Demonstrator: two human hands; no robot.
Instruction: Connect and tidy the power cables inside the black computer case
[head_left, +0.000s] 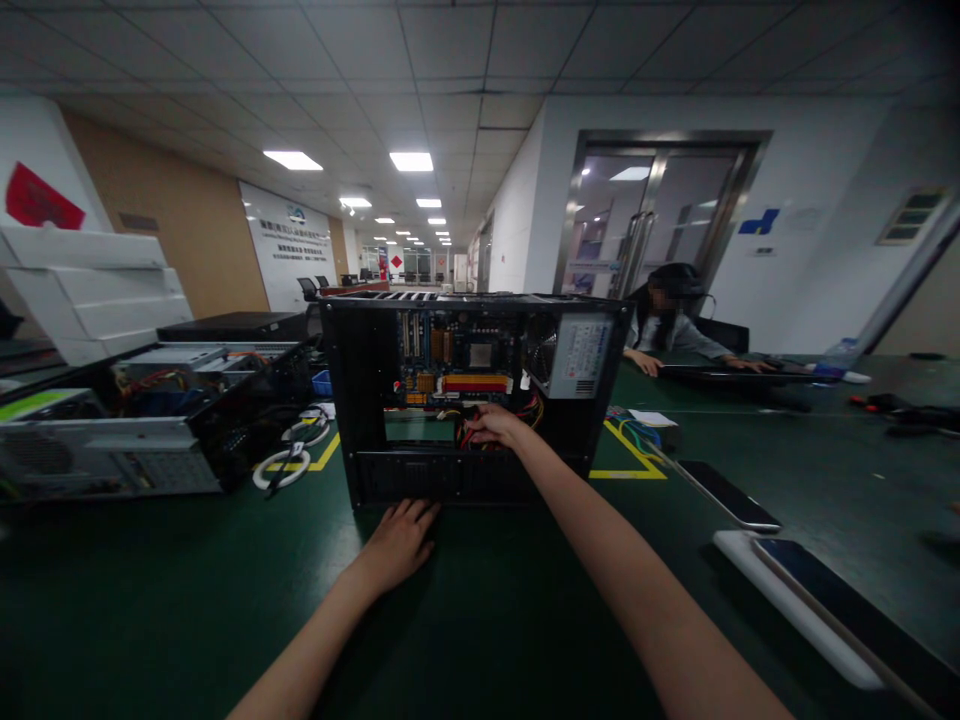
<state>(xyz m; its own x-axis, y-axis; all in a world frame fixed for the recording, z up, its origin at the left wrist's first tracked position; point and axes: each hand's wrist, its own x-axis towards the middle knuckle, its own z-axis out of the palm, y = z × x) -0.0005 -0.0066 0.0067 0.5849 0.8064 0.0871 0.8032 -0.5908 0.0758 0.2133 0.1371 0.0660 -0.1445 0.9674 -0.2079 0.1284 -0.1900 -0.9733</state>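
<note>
An open black computer case (pixel 360 400) stands upright on the dark green table (pixel 487 620), its side off, showing a blue motherboard (pixel 450 355) and a grey power supply (pixel 577 355). My left hand (pixel 399 540) lies flat on the table against the case's front bottom edge, fingers stretched out. My right hand (pixel 495 425) reaches inside the case, fingers curled among red and yellow cables (pixel 466 432) near the bottom.
A second opened computer case (pixel 112 440) lies at the left with white cable loops (pixel 289 460) beside it. A phone (pixel 727 495) and a white and black panel (pixel 810 610) lie at the right. A seated person (pixel 671 325) works at the far right behind. Yellow tape (pixel 630 455) marks the table.
</note>
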